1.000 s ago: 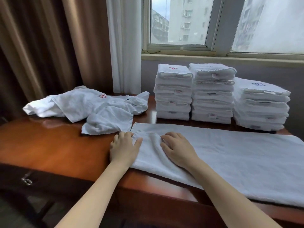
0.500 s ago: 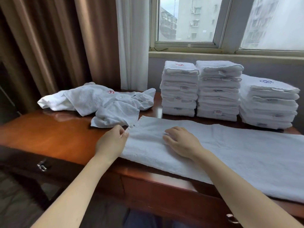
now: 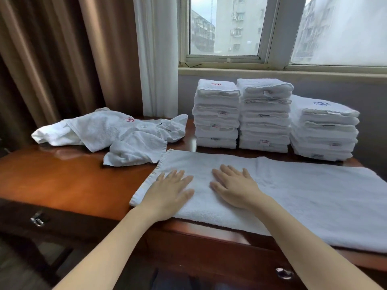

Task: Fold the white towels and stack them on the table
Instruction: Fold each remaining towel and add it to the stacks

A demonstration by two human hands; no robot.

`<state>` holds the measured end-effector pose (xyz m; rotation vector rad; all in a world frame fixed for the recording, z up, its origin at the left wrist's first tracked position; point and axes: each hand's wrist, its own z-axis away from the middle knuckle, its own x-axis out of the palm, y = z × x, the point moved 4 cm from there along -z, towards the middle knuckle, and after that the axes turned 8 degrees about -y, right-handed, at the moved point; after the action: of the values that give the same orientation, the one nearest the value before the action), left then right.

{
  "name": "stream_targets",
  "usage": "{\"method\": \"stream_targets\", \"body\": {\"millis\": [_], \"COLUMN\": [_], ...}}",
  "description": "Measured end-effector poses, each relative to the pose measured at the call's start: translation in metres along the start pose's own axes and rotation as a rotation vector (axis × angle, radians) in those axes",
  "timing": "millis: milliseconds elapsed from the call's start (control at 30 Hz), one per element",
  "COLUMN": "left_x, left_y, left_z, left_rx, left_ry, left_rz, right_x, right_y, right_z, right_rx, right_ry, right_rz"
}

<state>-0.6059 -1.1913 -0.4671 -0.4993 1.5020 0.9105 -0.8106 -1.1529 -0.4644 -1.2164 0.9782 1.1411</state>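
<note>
Towel-folding surface, head view. One flat towel [image 3: 293, 195] lies spread lengthwise along the near side of the wooden table [image 3: 62, 181]. It runs from the centre of the frame to the right border, and its near long edge reaches the table front.

The person's left hand [image 3: 167, 191] lies palm down on the towel's left end, just inside the hemmed short edge, with fingers straight and slightly spread. The right hand [image 3: 234, 189] lies palm down just to its right, fingers likewise extended. The two hands are apart, with a strip of bare cloth between them, and neither grasps the fabric. The left hand is somewhat blurred, so whether it presses or merely rests cannot be told.

A heap of unfolded towels [image 3: 117, 132], one bearing a red emblem, occupies the left-centre of the frame, and its nearest fold lies just beside the flat towel's far left corner.

Behind the flat towel, below the window [image 3: 228, 26], three piles of folded towels stand in a row:
- the left stack [image 3: 216, 114], red emblem on top;
- the middle stack [image 3: 265, 116], close against it;
- the lower right stack [image 3: 323, 130], blue emblem on top.

The brown curtains [image 3: 52, 59] fill the upper left, with a white curtain [image 3: 157, 55] beside them. A metal drawer pull [image 3: 37, 219] shows at lower left.
</note>
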Motion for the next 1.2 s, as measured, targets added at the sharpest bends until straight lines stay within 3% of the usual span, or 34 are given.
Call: {"method": "stream_targets", "body": {"millis": [200,333,500,700,1033,1200], "left_x": [0.006,-0.001,-0.013,-0.014,-0.009,-0.021], "left_y": [-0.013,-0.01,0.018,0.043,0.012,0.015], "left_z": [-0.024,-0.045,-0.087,-0.133,-0.168,-0.167], "left_rx": [-0.145,-0.227,-0.011,0.13,-0.025,0.099], "left_ry": [-0.123,-0.052,0.058,0.123,0.171,0.34], "left_rz": [-0.127,-0.123,0.008,0.066,0.076,0.128], "right_x": [-0.001,-0.014,-0.043,-0.032,-0.041,-0.046], "right_y": [0.022,0.033,0.085,0.12,0.13,0.132], "right_z": [0.002,0.002,0.001,-0.009,-0.038,-0.05], "right_rx": [0.057,0.022,0.139,0.208,0.22,0.218], "right_ry": [-0.064,-0.074,0.12,0.161,0.255,0.319], "right_rz": [-0.021,-0.156,-0.115,-0.13,-0.112,-0.084]}}
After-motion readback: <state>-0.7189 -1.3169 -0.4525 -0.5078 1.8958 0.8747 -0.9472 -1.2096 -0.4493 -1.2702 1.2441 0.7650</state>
